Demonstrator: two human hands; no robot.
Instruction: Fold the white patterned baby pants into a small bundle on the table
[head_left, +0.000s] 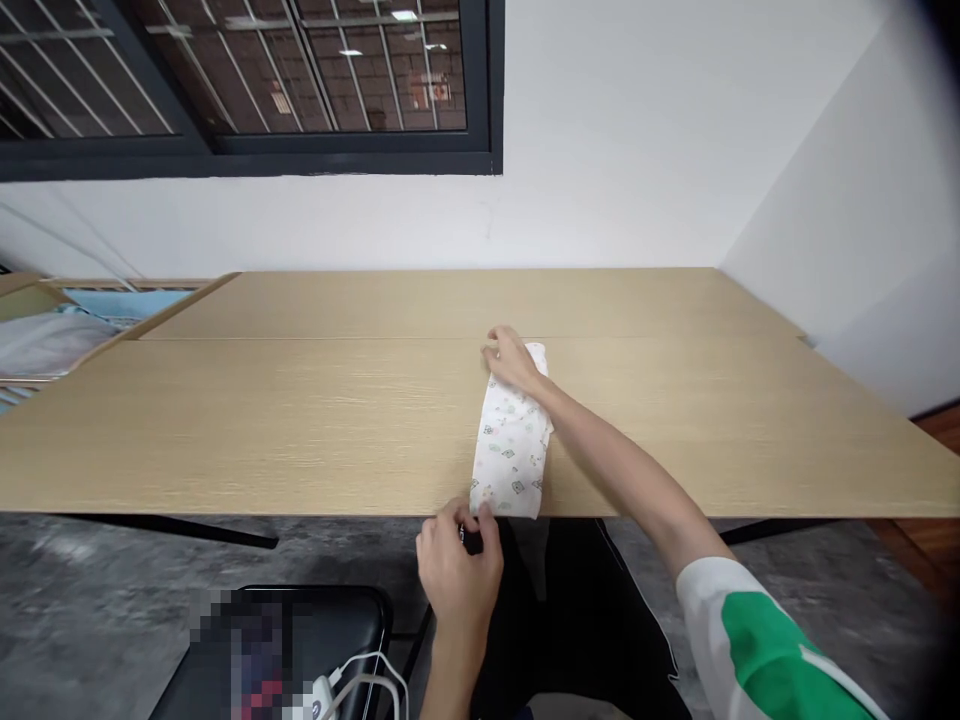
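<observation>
A long folded strip of white cloth (512, 440) with a small green-and-grey print lies lengthwise across a light wood-grain table (240, 430). Its near end reaches the table's front edge. My right hand (512, 360) comes in from the right, curled over the far end of the cloth. My left hand (459, 565) pinches the near end at the table's edge, its fingers partly hiding that corner. The cloth's underside is hidden.
The table extends to both sides, with a seam across its far part. Below its front edge stands a black padded chair (330, 625) carrying a white cable and a pixelated item. Bedding on a wooden frame (52, 340) shows far left. A white wall stands behind.
</observation>
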